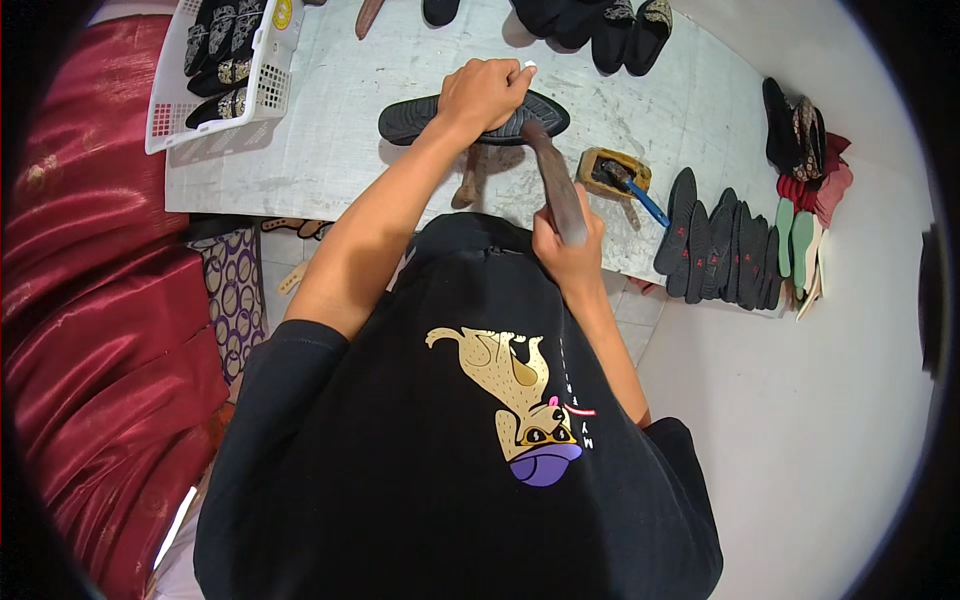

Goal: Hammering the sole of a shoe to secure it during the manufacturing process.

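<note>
A black shoe (pixel 405 118) lies sole up across the middle of the table, its ridged outsole showing. My left hand (pixel 485 97) is closed over its middle, and a small white bit shows by the thumb. In my right hand (pixel 570 240), a dark brown wooden bar (pixel 556 180) slants up from near my body. The bar's far end meets the sole to the right of my left hand. Below the shoe a short wooden piece (pixel 467 185) sticks out toward me; its upper part is hidden.
Right of the bar sits a small glue-stained tub (pixel 590 165) with a blue-handled brush (pixel 648 203). Several black soles (pixel 715 245) stand along the right edge. A white basket (pixel 268 85) of shoes is at left; more black shoes (pixel 612 45) lie at the back.
</note>
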The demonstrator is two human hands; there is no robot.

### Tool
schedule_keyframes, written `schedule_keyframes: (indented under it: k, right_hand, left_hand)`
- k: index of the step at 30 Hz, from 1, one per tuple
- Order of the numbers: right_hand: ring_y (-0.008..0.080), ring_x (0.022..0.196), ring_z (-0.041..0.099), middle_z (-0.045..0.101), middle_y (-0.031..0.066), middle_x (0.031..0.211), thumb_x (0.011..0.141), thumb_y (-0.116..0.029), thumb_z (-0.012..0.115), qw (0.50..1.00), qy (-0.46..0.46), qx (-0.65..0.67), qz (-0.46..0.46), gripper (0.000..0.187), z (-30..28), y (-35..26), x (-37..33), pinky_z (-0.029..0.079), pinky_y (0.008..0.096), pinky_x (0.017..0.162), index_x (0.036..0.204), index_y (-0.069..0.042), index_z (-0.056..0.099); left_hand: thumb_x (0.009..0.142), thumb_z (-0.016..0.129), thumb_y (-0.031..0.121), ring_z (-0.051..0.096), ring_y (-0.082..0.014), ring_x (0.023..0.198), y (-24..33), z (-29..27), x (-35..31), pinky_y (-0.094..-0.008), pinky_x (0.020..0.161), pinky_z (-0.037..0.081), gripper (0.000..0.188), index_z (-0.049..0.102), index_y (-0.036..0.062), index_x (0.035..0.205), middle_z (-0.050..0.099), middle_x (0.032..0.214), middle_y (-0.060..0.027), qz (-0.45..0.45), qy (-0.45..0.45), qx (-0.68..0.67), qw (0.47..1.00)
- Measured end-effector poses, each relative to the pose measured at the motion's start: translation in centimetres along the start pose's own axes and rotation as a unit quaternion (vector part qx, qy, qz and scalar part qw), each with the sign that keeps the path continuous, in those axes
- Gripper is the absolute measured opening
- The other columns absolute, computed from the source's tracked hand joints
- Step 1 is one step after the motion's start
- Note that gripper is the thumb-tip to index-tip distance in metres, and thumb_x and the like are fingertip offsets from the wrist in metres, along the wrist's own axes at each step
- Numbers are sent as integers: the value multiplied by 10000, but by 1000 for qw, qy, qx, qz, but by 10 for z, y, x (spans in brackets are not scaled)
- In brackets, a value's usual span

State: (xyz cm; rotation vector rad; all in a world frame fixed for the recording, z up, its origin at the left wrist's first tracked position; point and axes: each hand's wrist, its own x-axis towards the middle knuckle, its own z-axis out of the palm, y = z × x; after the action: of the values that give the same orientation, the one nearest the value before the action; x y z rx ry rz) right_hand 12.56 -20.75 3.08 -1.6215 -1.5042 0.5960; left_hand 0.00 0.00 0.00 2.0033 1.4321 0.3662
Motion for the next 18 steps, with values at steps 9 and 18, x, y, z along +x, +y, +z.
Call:
schedule_keyframes:
  k: [9,18]
  right_hand:
    - [500,699,644,579,266,690,828,-22,663,989,-104,-92,61,189,-33,10,23,499,479,610,988,-9,564]
    - [84,730,491,539,38,772,895,-39,654,995,-53,-19,88,177,-88,-77,78,455,275,666,1047,28,595]
  left_hand:
    - [1053,490,435,728,-475,867,7,17,4,-581,836,559,475,781,84,921,763,876,-220,76,23,53,995]
    - [1053,451,348,737,-447,896,15,17,-2,-542,918,503,507,804,30,878,769,900,-244,-10,63,43,997]
